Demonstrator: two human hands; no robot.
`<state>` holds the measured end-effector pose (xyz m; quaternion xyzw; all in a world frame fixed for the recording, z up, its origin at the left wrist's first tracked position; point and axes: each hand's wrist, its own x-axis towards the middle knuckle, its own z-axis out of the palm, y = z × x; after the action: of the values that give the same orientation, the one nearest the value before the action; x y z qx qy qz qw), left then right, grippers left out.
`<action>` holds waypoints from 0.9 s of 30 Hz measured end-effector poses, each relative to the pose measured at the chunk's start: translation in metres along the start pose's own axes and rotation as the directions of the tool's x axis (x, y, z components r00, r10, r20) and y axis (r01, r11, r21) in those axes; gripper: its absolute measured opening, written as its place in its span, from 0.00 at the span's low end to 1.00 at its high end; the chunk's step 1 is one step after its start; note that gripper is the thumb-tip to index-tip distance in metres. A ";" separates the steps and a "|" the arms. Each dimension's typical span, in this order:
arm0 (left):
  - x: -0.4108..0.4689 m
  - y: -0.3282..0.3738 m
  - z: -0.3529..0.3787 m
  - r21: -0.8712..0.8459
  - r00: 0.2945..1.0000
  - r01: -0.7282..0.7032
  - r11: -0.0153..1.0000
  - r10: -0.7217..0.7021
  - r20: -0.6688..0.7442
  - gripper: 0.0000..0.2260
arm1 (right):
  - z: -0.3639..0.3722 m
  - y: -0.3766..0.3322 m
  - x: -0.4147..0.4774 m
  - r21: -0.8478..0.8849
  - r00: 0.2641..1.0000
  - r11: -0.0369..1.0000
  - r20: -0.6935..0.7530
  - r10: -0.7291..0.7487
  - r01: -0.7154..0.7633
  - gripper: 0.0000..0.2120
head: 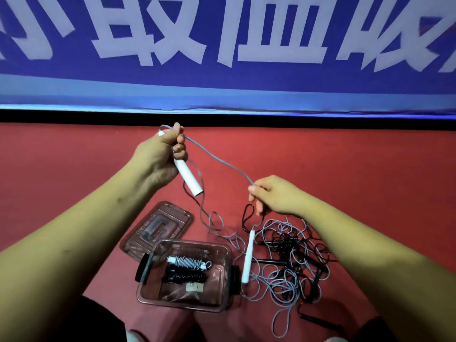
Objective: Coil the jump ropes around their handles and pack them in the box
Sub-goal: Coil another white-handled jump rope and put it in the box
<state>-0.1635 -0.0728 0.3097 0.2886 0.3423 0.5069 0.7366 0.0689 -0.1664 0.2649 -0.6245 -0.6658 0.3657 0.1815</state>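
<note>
The left grip [160, 154] is closed in a fist round a white handle [188, 177], hiding its upper half; only a small white tip shows past the knuckles. The right grip [274, 196] pinches the grey rope [217, 159] between thumb and forefinger, with the rest of its fingers curled. The rope sags between the two hands, both held above the floor. Below the right hand the rope runs down to a second white handle [248, 257], just beside the box; whether it hangs or lies flat cannot be told.

The clear box [148, 292] stands open in front of the person, and in it lie a coiled white rope [187, 262] and a coiled black rope [185, 277], side by side. Small pale things on the box's bottom are too blurred to name. Its lid [158, 225] lies flat, touching the far left corner. To the right sprawls a tangle [291, 262] of grey and black ropes; how many there are, and which handle belongs to which, is not clear.

Everything rests on a red floor [370, 169]. Behind it runs a black strip [246, 118], and above that a blue banner [222, 82] whose big white characters are cut off by the top edge
</note>
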 end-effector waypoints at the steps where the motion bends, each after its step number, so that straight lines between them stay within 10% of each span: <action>1: -0.002 -0.002 0.000 0.005 0.998 0.052 0.999 -0.052 0.041 0.08 | 0.000 -0.001 -0.001 0.048 0.999 0.998 -0.047 -0.028 0.030 0.15; 6: -0.023 -0.035 0.019 0.327 0.907 0.301 0.896 -0.375 0.191 0.07 | 0.003 -0.035 -0.002 0.188 0.978 0.961 -0.085 -0.190 0.203 0.16; 13: -0.009 -0.009 0.015 0.112 0.990 0.067 0.991 -0.080 0.116 0.10 | 0.001 -0.010 -0.001 -0.007 0.997 1.000 0.077 -0.013 0.014 0.11; 16: -0.003 -0.001 0.005 0.112 0.997 0.038 0.993 -0.045 0.065 0.11 | 0.004 -0.002 0.001 0.188 0.998 0.981 0.035 0.045 -0.051 0.12; 22: -0.019 -0.024 0.011 0.489 0.939 0.273 0.828 -0.341 0.053 0.09 | 0.005 -0.034 0.002 0.864 0.991 0.504 -0.049 0.122 -0.019 0.12; 27: -0.044 -0.055 0.018 0.695 0.822 0.300 0.653 -0.547 0.159 0.10 | 0.006 -0.043 0.003 0.976 0.973 0.213 -0.018 0.231 -0.033 0.13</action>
<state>-0.1294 -0.1337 0.2873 0.5194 0.4139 0.1074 0.7399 0.0345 -0.1630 0.2912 -0.4568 -0.2209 0.6627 0.5508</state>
